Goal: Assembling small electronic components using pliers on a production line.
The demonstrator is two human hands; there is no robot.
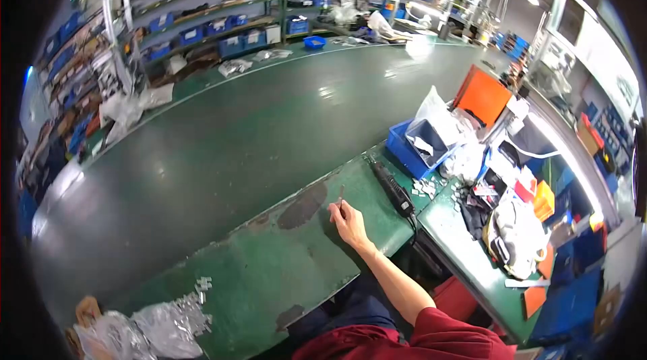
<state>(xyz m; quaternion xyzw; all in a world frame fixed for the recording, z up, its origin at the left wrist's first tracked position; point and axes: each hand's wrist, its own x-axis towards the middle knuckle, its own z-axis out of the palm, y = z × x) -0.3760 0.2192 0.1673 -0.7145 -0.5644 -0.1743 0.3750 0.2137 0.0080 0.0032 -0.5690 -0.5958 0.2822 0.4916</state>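
My right hand (349, 225) reaches over the green worktop (296, 259), its fingers closed in a pinch. A thin, short, stick-like piece (342, 193) stands up from between the fingers; its exact kind is too small to make out. To the right of this hand lies a black corded power tool (391, 188), apart from it and untouched. A dark worn patch (303, 207) marks the worktop just left of the fingers. My left hand does not show.
Clear plastic bags (158, 330) and small metal parts (202, 287) lie at the lower left. Right of the tool stand a blue bin (410, 151), scattered pale pieces (424, 187) and a cluttered side table (448, 225). Beyond runs a wide conveyor belt (222, 151); shelves (209, 13) line the back.
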